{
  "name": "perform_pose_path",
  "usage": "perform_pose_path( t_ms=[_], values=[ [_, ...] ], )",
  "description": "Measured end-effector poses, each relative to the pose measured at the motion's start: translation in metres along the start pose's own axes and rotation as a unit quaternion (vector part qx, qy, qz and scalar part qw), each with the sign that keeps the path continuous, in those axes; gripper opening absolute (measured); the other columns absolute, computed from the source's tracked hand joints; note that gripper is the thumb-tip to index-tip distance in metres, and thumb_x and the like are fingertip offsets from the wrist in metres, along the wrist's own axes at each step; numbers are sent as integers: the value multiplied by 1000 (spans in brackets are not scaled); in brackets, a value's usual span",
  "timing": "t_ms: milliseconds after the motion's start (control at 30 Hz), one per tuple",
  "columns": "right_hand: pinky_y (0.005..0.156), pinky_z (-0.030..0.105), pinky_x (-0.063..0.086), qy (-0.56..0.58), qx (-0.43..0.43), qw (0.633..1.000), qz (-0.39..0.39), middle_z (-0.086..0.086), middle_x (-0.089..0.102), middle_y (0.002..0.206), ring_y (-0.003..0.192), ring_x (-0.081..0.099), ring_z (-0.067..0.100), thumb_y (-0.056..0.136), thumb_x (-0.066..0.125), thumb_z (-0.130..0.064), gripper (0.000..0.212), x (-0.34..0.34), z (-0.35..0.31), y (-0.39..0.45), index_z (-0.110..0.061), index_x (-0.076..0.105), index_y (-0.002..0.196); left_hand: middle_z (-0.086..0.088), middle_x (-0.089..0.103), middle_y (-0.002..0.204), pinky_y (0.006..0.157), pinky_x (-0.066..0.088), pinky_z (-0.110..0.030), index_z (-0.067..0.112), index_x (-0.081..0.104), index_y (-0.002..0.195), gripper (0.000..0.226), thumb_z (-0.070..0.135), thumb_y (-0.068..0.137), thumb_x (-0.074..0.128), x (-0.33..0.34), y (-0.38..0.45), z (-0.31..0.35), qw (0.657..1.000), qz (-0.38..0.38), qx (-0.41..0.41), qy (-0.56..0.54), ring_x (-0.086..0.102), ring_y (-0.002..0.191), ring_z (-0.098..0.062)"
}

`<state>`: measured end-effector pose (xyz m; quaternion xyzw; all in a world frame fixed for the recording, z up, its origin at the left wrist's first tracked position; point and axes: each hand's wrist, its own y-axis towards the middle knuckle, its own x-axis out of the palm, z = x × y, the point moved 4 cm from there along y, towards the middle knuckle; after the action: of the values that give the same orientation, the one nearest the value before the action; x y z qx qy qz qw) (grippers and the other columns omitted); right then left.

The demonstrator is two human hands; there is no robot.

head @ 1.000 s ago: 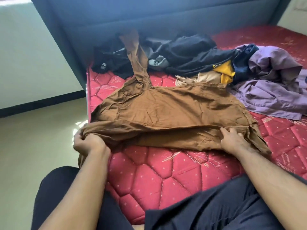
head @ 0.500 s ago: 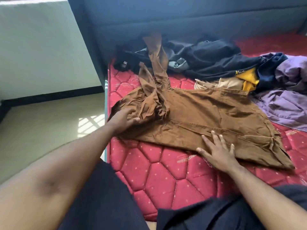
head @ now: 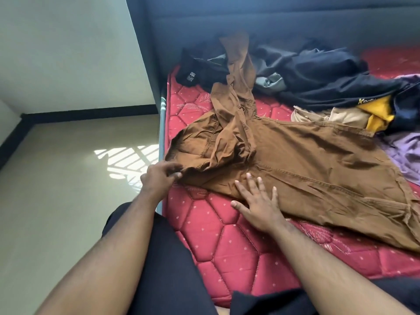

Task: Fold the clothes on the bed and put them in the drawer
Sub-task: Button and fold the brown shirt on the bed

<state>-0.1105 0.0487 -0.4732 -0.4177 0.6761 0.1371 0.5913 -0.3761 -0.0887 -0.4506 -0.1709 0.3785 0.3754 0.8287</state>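
Note:
A brown garment [head: 306,162] lies spread across the red quilted mattress [head: 222,242], one long strip of it folded back toward the headboard. My left hand [head: 159,178] pinches the garment's left corner at the mattress edge. My right hand [head: 259,201] lies flat with fingers spread, pressing on the near hem of the brown cloth. Behind it a heap of loose clothes waits: black pieces [head: 318,71], a yellow one [head: 377,114], a beige one [head: 329,114] and purple cloth [head: 404,153] at the right edge.
A dark padded headboard [head: 272,26] runs along the far side of the bed. To the left lies beige floor [head: 68,178] with a sunlit patch, bounded by a pale wall with a black skirting. My dark-trousered legs are at the bottom.
My left hand has slid down from the bunched cloth to the garment's left corner. My right hand has moved left along the near hem. The camera has shifted closer.

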Motion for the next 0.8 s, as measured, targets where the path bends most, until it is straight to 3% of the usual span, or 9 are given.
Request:
perform_pose_path(
  t_ms=[67, 133, 200, 267, 367, 500, 600, 667, 800],
  values=[
    [113, 61, -13, -22, -4, 1000, -21, -13, -19, 161, 149, -18, 19, 85, 19, -79, 76, 7, -3, 3, -50, -6, 150, 16, 70, 87, 95, 47, -42, 35, 76, 90, 9, 36, 83, 71, -6, 6, -4, 992, 43, -56, -100, 66, 93, -16],
    [112, 61, -14, -44, -3, 999, -27, -14, -22, 160, 148, -20, 19, 82, 15, -79, 77, 11, 0, 5, -51, -12, 148, 2, 73, 82, 87, 52, -41, 27, 70, 82, 16, 38, 85, 60, -9, 15, -18, 969, 102, -128, -184, 68, 85, -27],
    [112, 60, -14, -49, -1, 998, -33, -14, -24, 159, 148, -21, 19, 80, 13, -80, 77, 12, 3, 4, -52, -15, 147, -9, 71, 91, 79, 47, -34, 21, 62, 84, 14, 25, 95, 53, -18, 15, -23, 958, 155, -185, -152, 62, 87, -30],
    [112, 60, -15, -56, -6, 998, -37, -14, -26, 159, 148, -22, 20, 70, 3, -86, 85, 12, 3, 4, -53, -20, 144, -8, 68, 91, 74, 44, -31, 20, 60, 89, 11, 20, 98, 54, -23, 14, -16, 972, 157, -115, -135, 61, 86, -28],
    [112, 61, -15, -58, -8, 998, -37, -13, -26, 158, 148, -22, 20, 62, -1, -93, 92, 12, 2, 5, -52, -23, 142, 3, 63, 85, 68, 48, -21, 20, 66, 95, 6, 19, 90, 70, -15, 4, 6, 987, 66, 38, -139, 59, 74, -13],
    [112, 61, -13, -64, -9, 997, -40, -12, -25, 159, 148, -21, 21, 78, 12, -85, 83, 11, 1, 5, -51, -18, 147, 3, 65, 84, 79, 53, -32, 19, 71, 84, 15, 13, 76, 82, -3, 4, 0, 996, 0, -8, -92, 65, 83, -19],
    [113, 61, -13, -57, -9, 997, -44, -12, -25, 159, 148, -21, 21, 89, 24, -75, 75, 11, 0, 4, -50, -16, 148, 2, 63, 68, 58, 46, -21, 21, 63, 70, 22, 10, 77, 82, -13, 3, 1, 979, 50, -36, -197, 57, 61, -8],
    [112, 62, -14, -56, -8, 997, -45, -12, -26, 159, 148, -22, 21, 90, 25, -75, 75, 11, -1, 4, -49, -16, 148, -2, 59, 66, 51, 41, -13, 12, 60, 76, 19, 6, 82, 77, -17, -2, 5, 967, 40, -32, -248, 51, 50, 1],
    [112, 64, -14, -52, 3, 997, -53, -11, -26, 159, 148, -23, 21, 88, 23, -77, 76, 10, -3, 4, -50, -15, 148, 1, 66, 81, 69, 50, -26, 17, 68, 90, 18, 7, 79, 78, -19, -1, -7, 981, 56, -63, -175, 58, 67, -9]
  ],
)
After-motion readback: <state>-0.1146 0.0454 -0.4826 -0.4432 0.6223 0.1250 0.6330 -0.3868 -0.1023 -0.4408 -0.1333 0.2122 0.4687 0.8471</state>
